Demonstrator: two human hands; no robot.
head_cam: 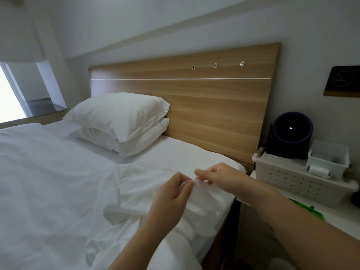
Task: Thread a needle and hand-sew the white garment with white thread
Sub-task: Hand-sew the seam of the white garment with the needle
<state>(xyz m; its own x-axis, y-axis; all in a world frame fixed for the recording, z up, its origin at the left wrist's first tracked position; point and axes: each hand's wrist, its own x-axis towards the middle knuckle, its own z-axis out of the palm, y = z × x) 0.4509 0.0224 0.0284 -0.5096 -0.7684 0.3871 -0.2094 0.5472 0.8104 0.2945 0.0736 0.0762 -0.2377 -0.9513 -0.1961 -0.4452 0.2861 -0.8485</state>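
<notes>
1. Bed (48, 182): white sheets, under and to the left of both grips.
2. Headboard (194, 98): wood, well beyond the grips.
3. Pillows (120, 117): two, stacked, beyond and left of the grips.
4. Desk (342, 221): to the right of the grips. It carried a perforated basket (288, 180) and a dark round device (290, 131).
5. White garment (204, 199): crumpled on the bed edge, with one fold lifted. The fold's long axis ran across, from one grip to the other.
6. Left grip (171, 195): narrow, and pinched the bunched fold.
7. Right grip (218, 176): narrow, and met the fold's top edge, just beside the left grip. It was probably the stitching hand.
8. Thread spool (319, 171): white, on the basket, well to the right of the grips.
9. Needle and thread: too small to make out.
</notes>
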